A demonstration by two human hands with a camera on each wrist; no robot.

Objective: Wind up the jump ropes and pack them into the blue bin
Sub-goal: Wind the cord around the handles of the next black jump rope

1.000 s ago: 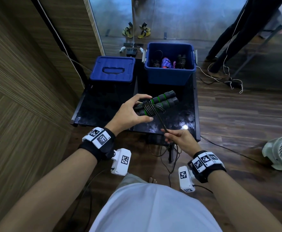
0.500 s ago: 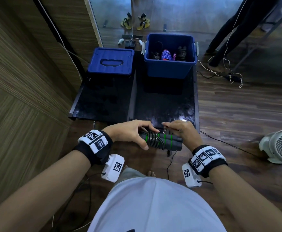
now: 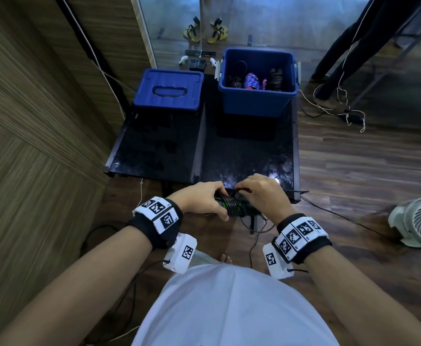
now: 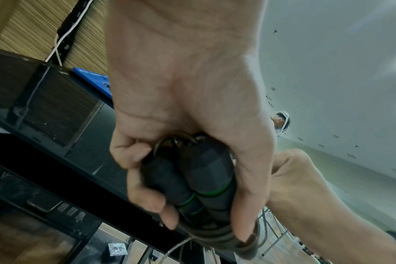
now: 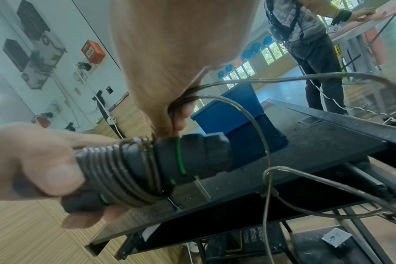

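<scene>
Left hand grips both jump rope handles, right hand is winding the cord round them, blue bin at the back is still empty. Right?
Not quite. The blue bin already holds wound ropes, as the head view shows. The rest stands: left hand grips the handles, right hand winds the cord.

My left hand is curled tight around the two jump rope handles, with the thumb on the near side. My right hand is just beside it on the right, pinching the cord with bent fingers. Both arms reach forward, wrists close together.
</scene>
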